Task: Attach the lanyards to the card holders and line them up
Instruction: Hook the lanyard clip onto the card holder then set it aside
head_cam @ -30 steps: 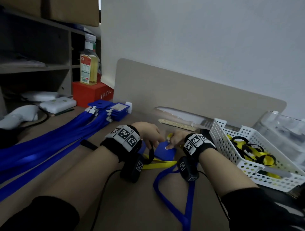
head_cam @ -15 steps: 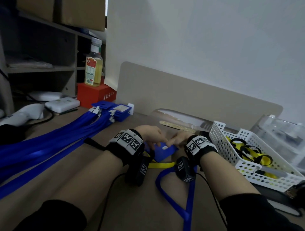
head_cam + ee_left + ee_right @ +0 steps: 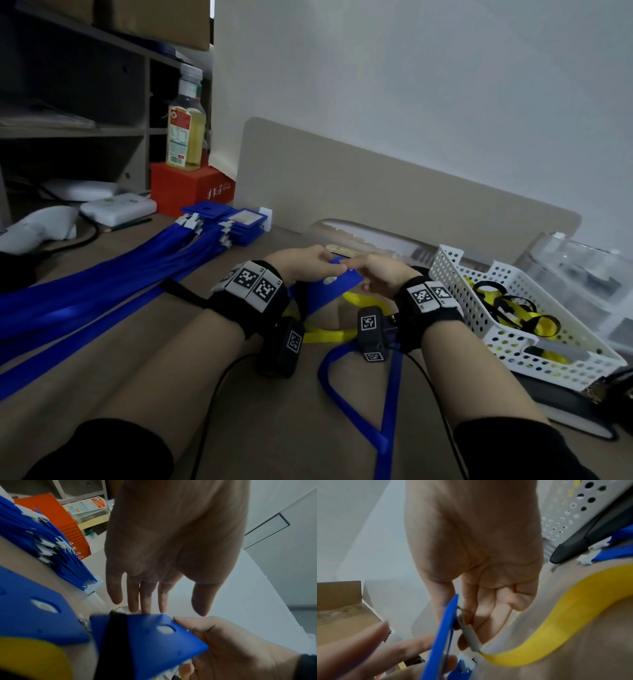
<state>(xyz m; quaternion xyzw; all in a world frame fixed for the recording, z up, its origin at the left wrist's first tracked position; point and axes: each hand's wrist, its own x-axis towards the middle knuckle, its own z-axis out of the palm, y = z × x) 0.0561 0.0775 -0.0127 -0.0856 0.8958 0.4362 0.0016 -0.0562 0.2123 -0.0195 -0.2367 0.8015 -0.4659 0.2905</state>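
A blue card holder [image 3: 337, 284] is lifted above the table between my hands. My right hand [image 3: 356, 270] pinches its right corner [image 3: 192, 639], thumb on one face and fingers on the other. In the right wrist view those fingers [image 3: 471, 618] also hold the grey clip [image 3: 469, 634] of a yellow lanyard [image 3: 556, 628] against the holder [image 3: 443, 635]. My left hand [image 3: 154, 608] has straight fingers, their tips at the holder's far edge. A blue lanyard loop [image 3: 387, 387] lies on the table under my wrists.
Finished blue holders [image 3: 236, 222] with long blue lanyards [image 3: 102, 284] lie in a row at the left. A white perforated basket [image 3: 445, 270] of yellow lanyards stands at the right. A red box [image 3: 185, 188] with a bottle and a shelf are at the back left.
Both hands have risen from the table with the blue card holder, which now tilts up between them. The left fingers have straightened.
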